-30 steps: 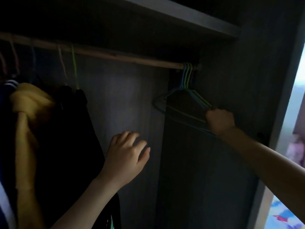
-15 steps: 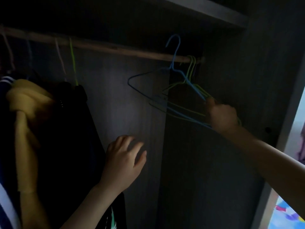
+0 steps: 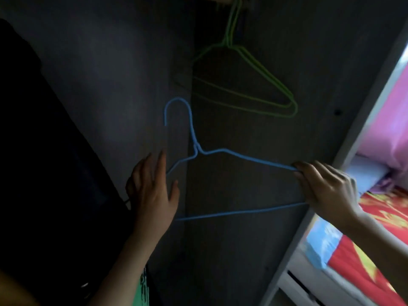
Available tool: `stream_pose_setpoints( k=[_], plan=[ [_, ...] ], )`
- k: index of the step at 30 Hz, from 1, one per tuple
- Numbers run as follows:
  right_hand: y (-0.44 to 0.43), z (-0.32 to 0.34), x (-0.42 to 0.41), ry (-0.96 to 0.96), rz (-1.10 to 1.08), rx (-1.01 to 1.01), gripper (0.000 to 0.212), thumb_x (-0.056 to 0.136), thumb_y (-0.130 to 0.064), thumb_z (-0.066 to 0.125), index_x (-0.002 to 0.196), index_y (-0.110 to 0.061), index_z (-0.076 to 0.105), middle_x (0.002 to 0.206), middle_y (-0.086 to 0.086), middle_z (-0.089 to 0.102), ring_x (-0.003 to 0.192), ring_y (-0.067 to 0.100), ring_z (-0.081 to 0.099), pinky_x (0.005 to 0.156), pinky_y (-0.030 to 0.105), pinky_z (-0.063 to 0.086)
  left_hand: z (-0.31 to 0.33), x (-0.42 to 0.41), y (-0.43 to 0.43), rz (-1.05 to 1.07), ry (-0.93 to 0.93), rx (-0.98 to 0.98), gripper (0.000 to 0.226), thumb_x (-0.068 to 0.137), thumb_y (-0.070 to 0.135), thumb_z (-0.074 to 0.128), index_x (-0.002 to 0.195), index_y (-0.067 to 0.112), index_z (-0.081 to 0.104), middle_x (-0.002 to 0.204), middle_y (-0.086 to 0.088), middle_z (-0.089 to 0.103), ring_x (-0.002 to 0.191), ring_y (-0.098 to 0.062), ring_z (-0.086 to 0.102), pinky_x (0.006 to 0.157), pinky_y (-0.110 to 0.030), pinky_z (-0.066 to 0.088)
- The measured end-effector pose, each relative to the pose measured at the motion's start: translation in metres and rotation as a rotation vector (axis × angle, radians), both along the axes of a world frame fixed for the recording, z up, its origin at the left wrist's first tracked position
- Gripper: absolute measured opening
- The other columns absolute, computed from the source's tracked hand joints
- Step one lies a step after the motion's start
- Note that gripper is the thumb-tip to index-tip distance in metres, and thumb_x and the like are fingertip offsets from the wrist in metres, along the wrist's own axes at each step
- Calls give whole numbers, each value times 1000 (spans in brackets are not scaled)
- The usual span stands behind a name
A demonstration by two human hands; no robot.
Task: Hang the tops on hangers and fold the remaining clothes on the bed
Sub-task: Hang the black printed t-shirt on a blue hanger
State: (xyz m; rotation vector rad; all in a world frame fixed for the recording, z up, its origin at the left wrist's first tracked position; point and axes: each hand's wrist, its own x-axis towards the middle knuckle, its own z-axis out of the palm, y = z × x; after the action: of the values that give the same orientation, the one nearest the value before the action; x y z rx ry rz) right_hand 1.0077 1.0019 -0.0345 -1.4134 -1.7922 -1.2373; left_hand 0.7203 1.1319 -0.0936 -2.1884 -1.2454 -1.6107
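My right hand (image 3: pixel 326 186) grasps the right shoulder end of the thin blue wire hanger (image 3: pixel 242 156), fingers curled over the wire. My left hand (image 3: pixel 152 191) is relaxed, fingers straight and spread, in front of the hanger's left shoulder; I cannot tell whether it touches. The hanger's hook points up, hooked on nothing, inside the dark grey wardrobe (image 3: pixel 242 261). Above it hang pale green wire hangers (image 3: pixel 265 72); dark hanging clothes (image 3: pixel 55 151) crowd my left. The bed with its red patterned cover (image 3: pixel 375 228) lies to the right. I should steady the left shoulder, keep the hook away from the green ones, and carry it level towards the bed.
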Motion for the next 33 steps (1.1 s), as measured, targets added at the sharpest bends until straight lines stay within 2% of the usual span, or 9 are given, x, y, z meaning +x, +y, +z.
stream_pose_setpoints(
  k=[2,5,10,14,18,22,25,27,33],
  plan=[
    [-19,-15,11,4,-44,-25,22,99,-25,39,101,-11,55,71,12,64,56,31,62,42,32,45,-24,12,-2,-83,10,-102,51,81,29,42,122,-1,53,110,-26,62,99,-45,59,81,-57,47],
    [-44,-38,31,-23,-98,-28,20,99,-22,37,101,-10,53,64,11,60,50,30,58,40,32,43,-58,31,-18,-168,9,-225,49,81,27,41,107,-8,63,95,-26,66,84,-44,65,75,-54,50],
    [-107,-85,72,53,-191,-63,19,100,-24,38,101,-12,52,60,9,57,47,29,54,41,31,45,-100,64,-63,-270,109,-323,48,84,31,39,111,-2,64,94,-17,68,86,-37,65,76,-40,51],
    [-164,-129,107,154,-241,-93,20,100,-25,38,102,-12,52,63,9,59,51,29,58,42,32,47,-124,94,-109,-389,158,-346,46,85,30,40,118,5,59,103,-12,66,93,-29,63,75,-44,55],
    [-234,-165,144,257,-318,-105,15,97,-22,41,98,-13,53,67,10,62,55,29,61,48,34,49,-143,135,-165,-463,216,-280,43,84,26,40,118,6,56,99,-10,67,93,-14,50,74,-36,53],
    [-324,-193,189,315,-400,-150,21,100,-25,34,97,-12,51,70,11,64,58,29,62,48,35,50,-164,195,-235,-529,274,-271,42,82,25,40,122,15,45,95,-9,67,88,-15,48,70,-38,52],
    [-395,-208,212,354,-499,-191,24,101,-28,32,98,-12,50,73,11,65,62,29,64,52,33,50,-177,241,-283,-595,329,-263,46,80,26,41,125,16,44,96,-8,67,86,-19,52,68,-36,51],
    [-447,-216,224,369,-578,-194,24,101,-27,32,98,-12,50,74,10,65,65,29,64,55,33,48,-185,271,-317,-653,363,-247,47,78,26,42,124,15,45,95,-9,66,85,-19,48,65,-37,52],
    [-573,-235,237,400,-819,-144,24,101,-27,32,96,-12,50,67,9,62,57,29,61,48,35,49,-197,351,-395,-859,452,-242,50,76,29,41,124,17,45,91,-5,66,82,-15,44,63,-35,51]
  ],
)
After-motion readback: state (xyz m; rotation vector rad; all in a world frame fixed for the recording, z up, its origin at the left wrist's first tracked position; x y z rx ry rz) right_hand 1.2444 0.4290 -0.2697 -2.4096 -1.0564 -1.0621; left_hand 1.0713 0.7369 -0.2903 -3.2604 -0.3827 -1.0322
